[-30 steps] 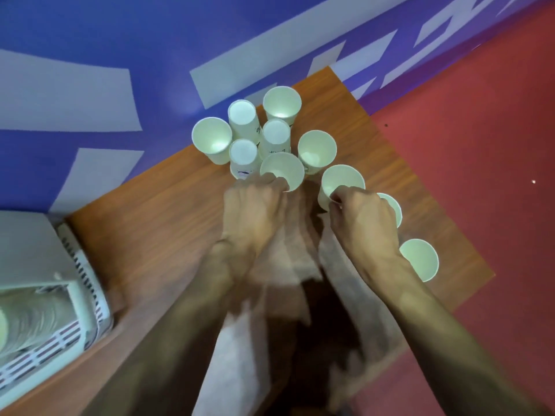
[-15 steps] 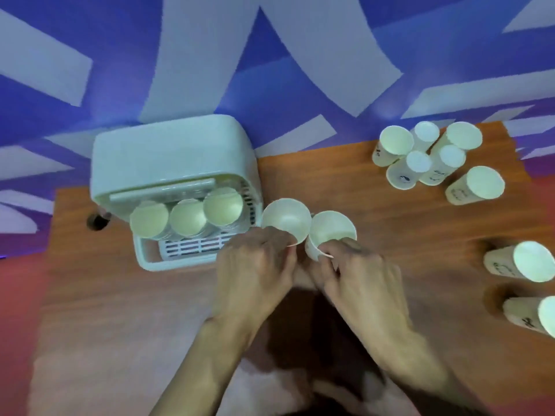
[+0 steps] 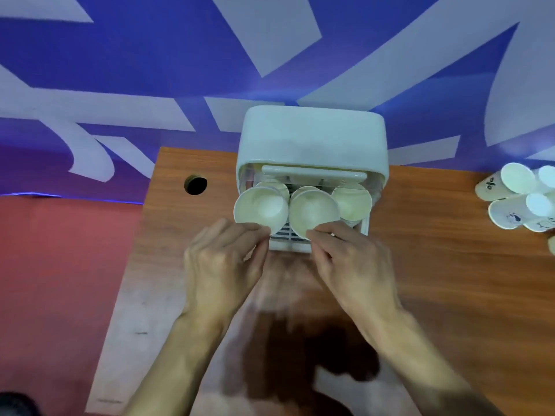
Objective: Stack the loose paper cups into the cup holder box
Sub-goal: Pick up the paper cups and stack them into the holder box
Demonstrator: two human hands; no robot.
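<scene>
A white cup holder box (image 3: 312,136) stands at the back of the wooden table (image 3: 450,280), its open front facing me with three rows of stacked cups. My left hand (image 3: 223,262) pinches the rim of one white paper cup (image 3: 259,208) at the mouth of the left row. The rim of a second paper cup (image 3: 312,213), held at the middle row, is pinched by my right hand (image 3: 354,265). A stacked cup (image 3: 353,201) shows in the right row. Several loose cups (image 3: 516,196) lie at the table's far right.
A round cable hole (image 3: 195,184) sits in the table left of the box. Behind the table is a blue and white patterned wall; a red floor lies to the left. Dark shadow covers the table's near middle.
Both hands have carried one cup each from the loose group over to the box, and now hold them at its left and middle rows. The view has swung left with them.
</scene>
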